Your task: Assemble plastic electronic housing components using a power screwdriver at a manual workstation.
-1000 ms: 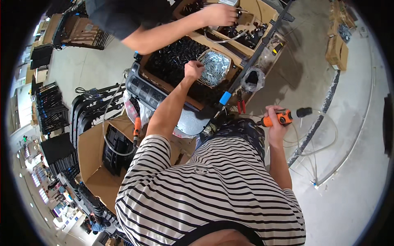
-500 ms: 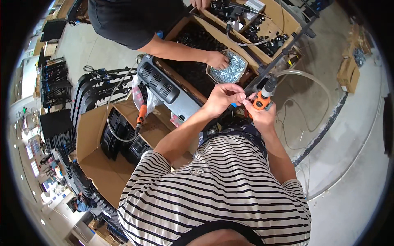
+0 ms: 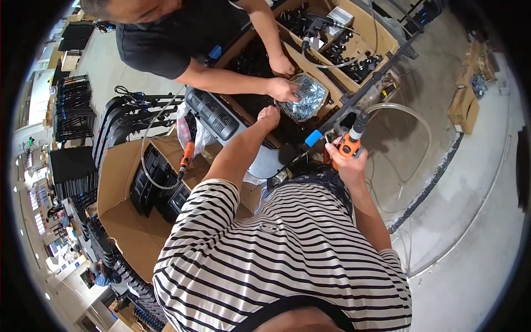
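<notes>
My right hand [image 3: 350, 160] is wrapped round an orange and black air screwdriver [image 3: 349, 145], its hose connected at the black end. My left hand [image 3: 269, 117] is stretched forward over the edge of a long box of dark parts [image 3: 251, 61], its fingers curled in; anything in them is hidden. Just ahead of it stands a tray of silver screws [image 3: 311, 102]. A co-worker's hand [image 3: 283, 89] reaches into that tray, and the same person's other hand [image 3: 281, 65] is at its far edge. A blue-sleeved bar end [image 3: 313, 138] lies between my hands.
Left of me, a second orange screwdriver [image 3: 187, 155] hangs above an open cardboard box [image 3: 124, 182] of black parts. A grey vented unit [image 3: 213, 113] stands beside the long box. Beyond are boxes of black fittings [image 3: 354, 41]. A clear hose [image 3: 420, 119] loops over the right-hand floor.
My left hand has left my right hand and moved forward-left toward the screw tray. The co-worker has leaned in, bringing a second hand to the tray. My right hand still holds the screwdriver.
</notes>
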`<action>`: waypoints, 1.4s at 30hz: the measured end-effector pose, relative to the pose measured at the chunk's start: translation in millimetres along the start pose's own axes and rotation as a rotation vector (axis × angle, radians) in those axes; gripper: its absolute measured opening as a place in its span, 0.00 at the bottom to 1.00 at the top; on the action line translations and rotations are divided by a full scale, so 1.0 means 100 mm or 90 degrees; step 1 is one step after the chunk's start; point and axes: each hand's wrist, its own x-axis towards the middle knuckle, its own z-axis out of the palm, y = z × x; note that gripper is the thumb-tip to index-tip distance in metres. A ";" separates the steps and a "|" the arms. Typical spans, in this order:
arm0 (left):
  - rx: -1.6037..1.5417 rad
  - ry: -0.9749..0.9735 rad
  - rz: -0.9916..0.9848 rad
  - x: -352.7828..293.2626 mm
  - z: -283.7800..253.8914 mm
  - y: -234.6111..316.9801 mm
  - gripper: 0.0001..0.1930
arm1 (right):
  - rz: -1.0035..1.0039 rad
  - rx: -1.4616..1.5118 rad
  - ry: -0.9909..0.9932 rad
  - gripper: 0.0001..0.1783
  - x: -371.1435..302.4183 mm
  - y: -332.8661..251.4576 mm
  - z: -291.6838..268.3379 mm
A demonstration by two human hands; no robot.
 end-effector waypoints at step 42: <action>-0.848 0.354 -0.394 -2.74 -0.19 -0.51 0.11 | -0.052 -0.151 -0.305 0.14 -0.18 0.26 0.78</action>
